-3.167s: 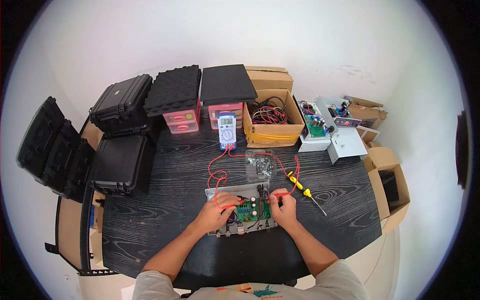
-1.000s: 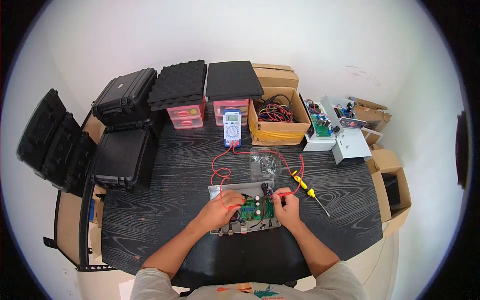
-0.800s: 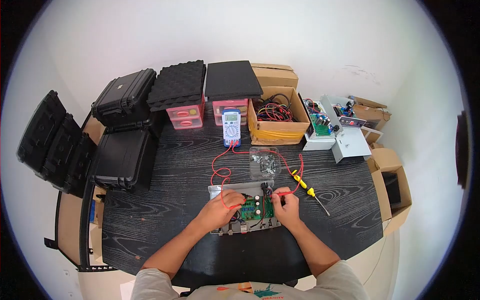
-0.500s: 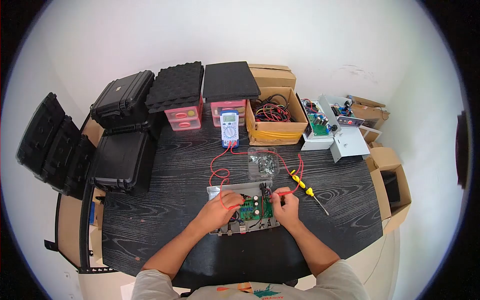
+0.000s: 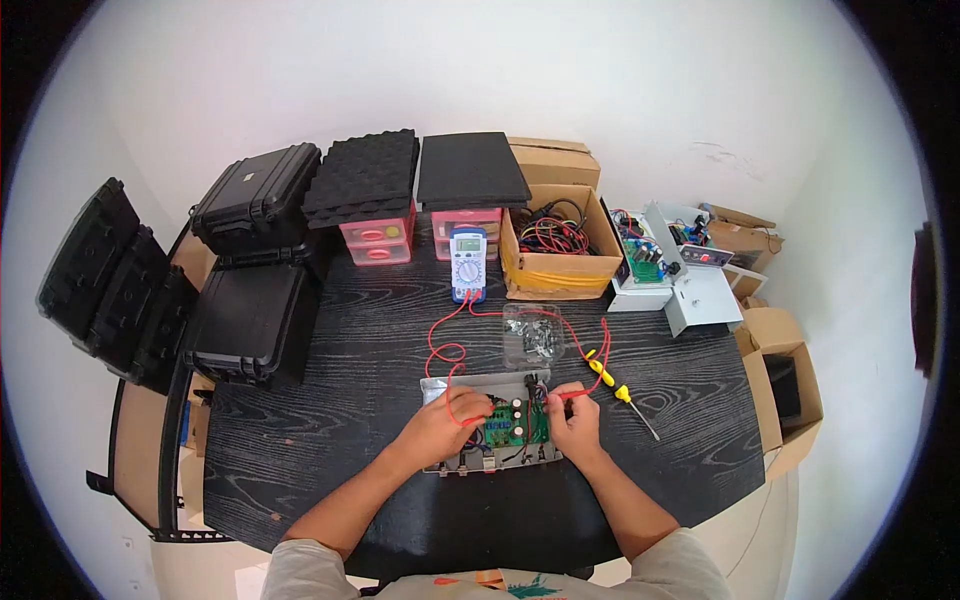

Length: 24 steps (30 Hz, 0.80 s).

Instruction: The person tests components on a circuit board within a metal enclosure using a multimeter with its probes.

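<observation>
An open grey metal case (image 5: pixel 432 384) lies in front of me, with a green circuit board (image 5: pixel 508 428) inside it. My left hand (image 5: pixel 445 420) is closed on a red multimeter probe over the board's left part. At the right side of the case, my right hand (image 5: pixel 573 422) pinches a second red probe; its tip is too small to make out. Red leads (image 5: pixel 447 350) run from both hands to a blue and white multimeter (image 5: pixel 468 266) propped upright against pink drawers. Its display is too small to read.
Behind the case sits a clear tray of screws (image 5: pixel 532 338). A yellow screwdriver (image 5: pixel 625 394) lies to the right. Further back stand a cardboard box of cables (image 5: pixel 555 270), an opened white device (image 5: pixel 640 297), pink drawers (image 5: pixel 382 254) and black hard cases (image 5: pixel 245 320).
The whole view has shifted slightly, so the things on the table appear a little lower and further right. Both hands stay over the case, still with the probes.
</observation>
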### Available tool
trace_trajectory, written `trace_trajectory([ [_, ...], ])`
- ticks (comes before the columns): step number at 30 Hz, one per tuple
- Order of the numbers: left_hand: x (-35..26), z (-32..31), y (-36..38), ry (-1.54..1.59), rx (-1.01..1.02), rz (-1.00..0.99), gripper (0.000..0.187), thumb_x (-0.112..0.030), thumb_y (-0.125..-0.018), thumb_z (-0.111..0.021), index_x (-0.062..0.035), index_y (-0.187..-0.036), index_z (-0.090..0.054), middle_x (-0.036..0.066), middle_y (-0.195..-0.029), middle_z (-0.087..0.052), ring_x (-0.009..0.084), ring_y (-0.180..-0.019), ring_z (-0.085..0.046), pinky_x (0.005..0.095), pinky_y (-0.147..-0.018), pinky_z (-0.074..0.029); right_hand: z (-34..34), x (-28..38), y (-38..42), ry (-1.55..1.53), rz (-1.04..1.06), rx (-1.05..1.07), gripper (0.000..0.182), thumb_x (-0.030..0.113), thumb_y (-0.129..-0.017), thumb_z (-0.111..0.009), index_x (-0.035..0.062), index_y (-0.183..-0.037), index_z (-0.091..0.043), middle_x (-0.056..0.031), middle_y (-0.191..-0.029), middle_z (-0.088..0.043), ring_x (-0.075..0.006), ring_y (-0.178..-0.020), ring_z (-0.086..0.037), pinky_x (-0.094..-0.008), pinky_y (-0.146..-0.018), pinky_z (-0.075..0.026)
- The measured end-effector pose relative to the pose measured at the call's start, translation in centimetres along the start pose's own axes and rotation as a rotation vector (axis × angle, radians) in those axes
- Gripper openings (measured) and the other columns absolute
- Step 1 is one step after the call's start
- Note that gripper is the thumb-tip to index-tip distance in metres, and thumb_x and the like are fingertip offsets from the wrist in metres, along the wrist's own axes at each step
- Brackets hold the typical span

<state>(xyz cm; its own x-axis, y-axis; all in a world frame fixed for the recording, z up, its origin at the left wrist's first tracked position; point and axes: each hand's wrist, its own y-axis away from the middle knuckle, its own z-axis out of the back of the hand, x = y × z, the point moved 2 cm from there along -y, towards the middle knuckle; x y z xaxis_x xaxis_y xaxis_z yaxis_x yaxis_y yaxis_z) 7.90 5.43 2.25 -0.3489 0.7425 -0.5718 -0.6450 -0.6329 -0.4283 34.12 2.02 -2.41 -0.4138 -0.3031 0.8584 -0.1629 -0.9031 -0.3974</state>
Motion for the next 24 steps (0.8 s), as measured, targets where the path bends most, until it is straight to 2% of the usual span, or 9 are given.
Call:
trace_trajectory([
  [2,0.25,-0.08,0.14,0.022,0.025,0.014,0.028,-0.001,-0.093,-0.072,-0.0076,-0.12,-0.065,0.008,-0.124,-0.07,0.035,-0.121,-0.064,0.0461,-0.101,-0.056,-0.02,0.2,-0.08,-0.014,0.005,-0.009,0.005,0.005,-0.102,-0.068,0.0014,-0.103,-0.065,-0.0066,-0.078,-0.071,-0.0115,-0.071,-0.07,-0.0281,-0.067,-0.055],
  [24,0.4,-0.2,0.14,-0.014,0.004,-0.011,0.024,-0.005,-0.095,-0.072,-0.0077,-0.118,-0.066,0.009,-0.122,-0.071,0.0356,-0.118,-0.065,0.046,-0.1,-0.057,0.03,0.18,-0.08,0.027,0.0,0.009,0.006,0.005,-0.102,-0.068,0.0009,-0.104,-0.064,-0.0072,-0.078,-0.069,-0.0129,-0.069,-0.068,-0.0292,-0.066,-0.054],
])
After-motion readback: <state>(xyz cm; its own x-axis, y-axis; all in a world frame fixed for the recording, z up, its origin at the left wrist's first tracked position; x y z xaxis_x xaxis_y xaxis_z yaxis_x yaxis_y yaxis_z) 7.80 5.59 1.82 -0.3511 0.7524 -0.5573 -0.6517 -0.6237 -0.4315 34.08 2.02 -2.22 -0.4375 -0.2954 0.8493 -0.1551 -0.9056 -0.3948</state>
